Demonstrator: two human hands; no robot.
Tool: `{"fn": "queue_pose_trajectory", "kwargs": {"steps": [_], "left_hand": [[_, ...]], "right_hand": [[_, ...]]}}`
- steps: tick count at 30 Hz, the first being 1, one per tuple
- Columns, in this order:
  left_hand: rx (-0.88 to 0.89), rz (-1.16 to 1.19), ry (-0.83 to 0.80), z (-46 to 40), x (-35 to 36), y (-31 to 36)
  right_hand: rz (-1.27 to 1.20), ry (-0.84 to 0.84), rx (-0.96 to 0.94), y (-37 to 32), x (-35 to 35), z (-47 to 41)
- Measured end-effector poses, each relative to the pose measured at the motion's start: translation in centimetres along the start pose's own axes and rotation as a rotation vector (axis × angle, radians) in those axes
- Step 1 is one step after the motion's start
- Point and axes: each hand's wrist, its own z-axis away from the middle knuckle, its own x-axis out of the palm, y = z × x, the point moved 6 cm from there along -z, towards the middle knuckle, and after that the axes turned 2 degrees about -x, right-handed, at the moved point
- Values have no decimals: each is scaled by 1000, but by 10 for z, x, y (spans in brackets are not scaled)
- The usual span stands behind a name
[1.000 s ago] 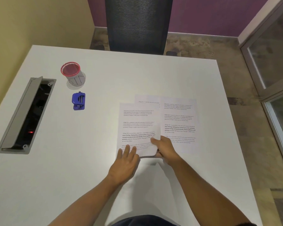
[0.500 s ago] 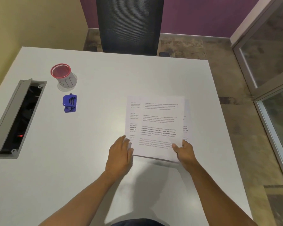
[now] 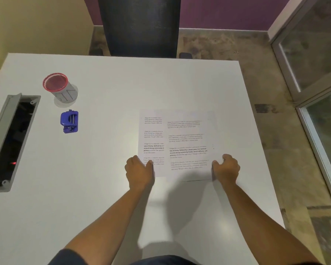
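Note:
Printed paper sheets point(image 3: 187, 142) lie overlapped on the white table point(image 3: 107, 169), the top sheet shifted right over a lower sheet point(image 3: 151, 134) whose left strip shows. My left hand point(image 3: 139, 173) grips the lower left edge of the sheets, thumb on top. My right hand point(image 3: 226, 170) grips the lower right corner of the top sheet, fingers curled at its edge. The near edge of the top sheet looks slightly raised, casting a shadow.
A blue stapler point(image 3: 69, 121) lies at the left. Behind it stands a grey pen cup with a red rim point(image 3: 59, 88). An open cable tray point(image 3: 10, 142) is set into the table's left side. A dark chair point(image 3: 139, 25) stands beyond the far edge.
My right hand slid the top sheet to the right over the other sheet and now holds its right corner. My left hand went from lying flat to gripping the left edge.

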Motion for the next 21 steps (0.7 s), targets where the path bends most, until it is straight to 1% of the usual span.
{"fn": "queue_pose_trajectory", "kwargs": {"steps": [4, 9, 14, 17, 19, 21], "left_hand": [[-48, -46, 23, -1, 8, 0], [-178, 60, 20, -10, 15, 2], [-261, 88, -58, -14, 24, 7], [-284, 61, -91, -15, 29, 8], [-291, 38, -90, -16, 31, 10], [-307, 5, -55, -16, 31, 13]], "right_hand": [[143, -44, 11, -4, 11, 3], [282, -53, -40, -9, 20, 1], [309, -95, -112, -17, 27, -1], [290, -108, -137, -22, 31, 4], [277, -114, -152, -26, 34, 9], [265, -125, -167, -31, 37, 13]]}}
